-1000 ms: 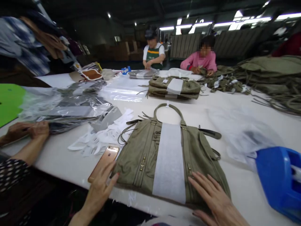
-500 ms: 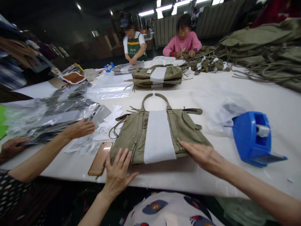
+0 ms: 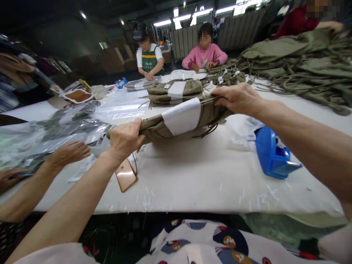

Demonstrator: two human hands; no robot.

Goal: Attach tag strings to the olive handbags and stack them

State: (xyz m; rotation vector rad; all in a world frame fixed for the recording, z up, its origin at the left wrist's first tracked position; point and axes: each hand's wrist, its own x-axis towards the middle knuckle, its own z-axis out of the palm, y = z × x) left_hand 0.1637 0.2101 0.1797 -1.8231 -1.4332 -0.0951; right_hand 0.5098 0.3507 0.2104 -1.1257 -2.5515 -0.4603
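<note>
Your left hand [image 3: 125,136] and right hand [image 3: 235,99] grip opposite ends of the olive handbag [image 3: 207,112], tilted over the desk [image 3: 192,183]; likely a lift-and-shift step, next move calling for both ends steered together.

Held bag [image 3: 210,112]: olive, matt, soft and creased, cloth or suede-like, can't tell which. Band [image 3: 183,117] around it: white, matt, paper-like. Phone [image 3: 125,176] back: smooth, glossy gold, metal or plastic unclear. Blue dispenser [image 3: 268,156]: hard plastic, smooth, slight sheen. Bagged stack [image 3: 78,127] at left: thin clear plastic, crinkled, shiny. Flat film [image 3: 121,108] behind: clear, glossy. Worktop [image 3: 187,183]: pale, smooth, mostly matt. Olive heap [image 3: 288,55]: matt, rumpled, same-looking material.
</note>
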